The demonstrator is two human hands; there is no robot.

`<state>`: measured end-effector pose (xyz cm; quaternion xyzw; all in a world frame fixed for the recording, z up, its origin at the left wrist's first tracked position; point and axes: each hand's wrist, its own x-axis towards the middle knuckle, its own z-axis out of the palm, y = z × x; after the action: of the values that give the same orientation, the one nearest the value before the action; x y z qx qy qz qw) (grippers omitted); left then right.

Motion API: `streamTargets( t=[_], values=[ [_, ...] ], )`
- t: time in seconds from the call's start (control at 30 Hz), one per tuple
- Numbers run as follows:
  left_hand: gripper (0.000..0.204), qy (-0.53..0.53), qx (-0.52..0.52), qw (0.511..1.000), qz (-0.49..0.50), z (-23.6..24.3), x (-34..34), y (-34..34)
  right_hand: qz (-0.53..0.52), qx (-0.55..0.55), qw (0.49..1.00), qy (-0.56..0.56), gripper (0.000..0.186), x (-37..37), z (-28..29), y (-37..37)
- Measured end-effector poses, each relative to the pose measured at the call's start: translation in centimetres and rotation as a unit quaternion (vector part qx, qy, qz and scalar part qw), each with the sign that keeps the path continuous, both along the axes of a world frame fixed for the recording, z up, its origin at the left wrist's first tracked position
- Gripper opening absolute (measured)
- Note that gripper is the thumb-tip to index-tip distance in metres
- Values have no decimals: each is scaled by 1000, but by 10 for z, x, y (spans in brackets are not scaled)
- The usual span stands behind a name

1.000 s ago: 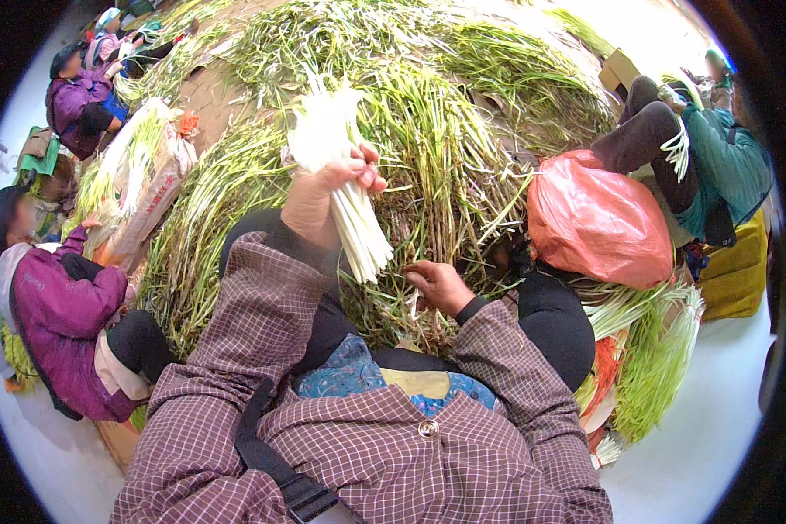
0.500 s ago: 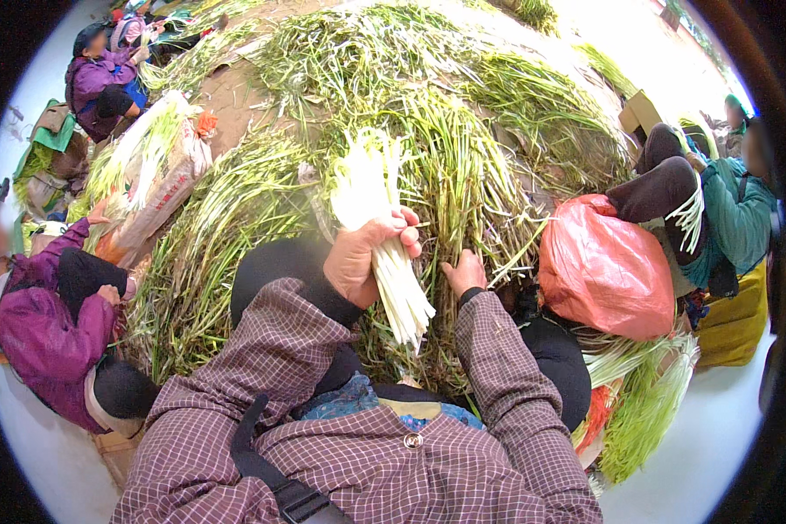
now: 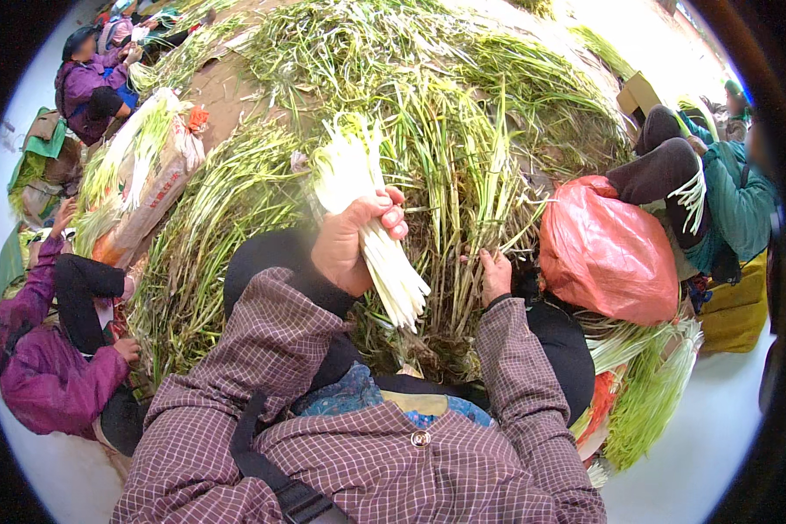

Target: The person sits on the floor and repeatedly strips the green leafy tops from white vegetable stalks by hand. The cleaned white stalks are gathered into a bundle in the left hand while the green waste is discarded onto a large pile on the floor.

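My left hand (image 3: 354, 240) is closed round a bundle of pale stalks (image 3: 391, 279), their white ends hanging down and leafy tops sticking up. Right of it, my right hand (image 3: 496, 275) reaches into a heap of long green stalks (image 3: 445, 166), its fingers closed among them; what they pinch is too small to make out. The heap spreads in front of my knees, with browner, tangled stalks low down.
A red plastic sack (image 3: 607, 253) lies at right beside loose green bundles (image 3: 642, 393). Co-workers sit at left (image 3: 48, 384) and right (image 3: 734, 201). A long sack (image 3: 162, 192) bears pale stalks; a cardboard box (image 3: 637, 96) stands behind, upper right.
My right hand has moved from low near my lap out into the heap and slightly rightward. The bundle in my left hand has shifted right and down since a second ago.
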<state>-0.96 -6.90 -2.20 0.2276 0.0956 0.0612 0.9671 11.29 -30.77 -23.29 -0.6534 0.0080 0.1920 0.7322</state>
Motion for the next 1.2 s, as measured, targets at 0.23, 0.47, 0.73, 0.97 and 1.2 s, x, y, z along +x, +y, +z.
streamTargets(
  t=[0.23, 0.47, 0.73, 0.97, 1.2],
  values=[
    [16, 24, 33, 999, 11, 3, 1, -6, -197, -220, 943, -151, 48, 10, -43, -21],
    [28, 29, 87, 996, -11, 0, 2, -10, 100, -355, 884, -289, 35, -27, 40, 34],
    [27, 70, 116, 989, -60, -7, -3, -6, 234, -494, 823, -155, 37, -22, 17, 61],
    [19, 91, 86, 992, -14, 5, -3, -20, 206, -198, 954, -86, 21, -14, 11, 30],
    [18, 57, 101, 993, -34, -2, -1, -13, 170, -584, 686, -400, 37, -35, 77, 41]
  ],
)
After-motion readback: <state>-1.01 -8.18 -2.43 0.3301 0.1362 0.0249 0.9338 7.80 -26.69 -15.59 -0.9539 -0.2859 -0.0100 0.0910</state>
